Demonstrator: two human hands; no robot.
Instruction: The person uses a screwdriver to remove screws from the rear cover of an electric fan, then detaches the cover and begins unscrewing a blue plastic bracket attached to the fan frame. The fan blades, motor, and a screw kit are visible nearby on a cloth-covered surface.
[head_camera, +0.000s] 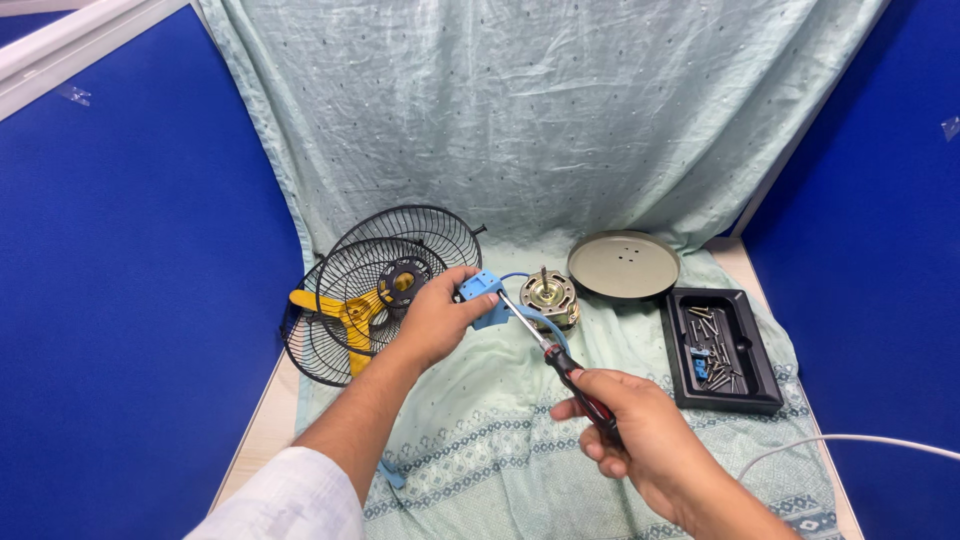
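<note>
My left hand (437, 318) grips a small blue plastic fan part (482, 296) above the cloth-covered table. My right hand (630, 430) holds a screwdriver (560, 362) with a red and black handle, its metal tip touching the blue part. A blue wire runs from that part to the brass-coloured fan motor (549, 294), which sits on the cloth just behind it.
Two black wire fan guards (385, 262) and a yellow fan blade (340, 312) lie at the left. A round grey base plate (623, 264) leans at the back. A black tray (722, 352) with several screws sits at right. A white cable (850, 440) crosses the right edge.
</note>
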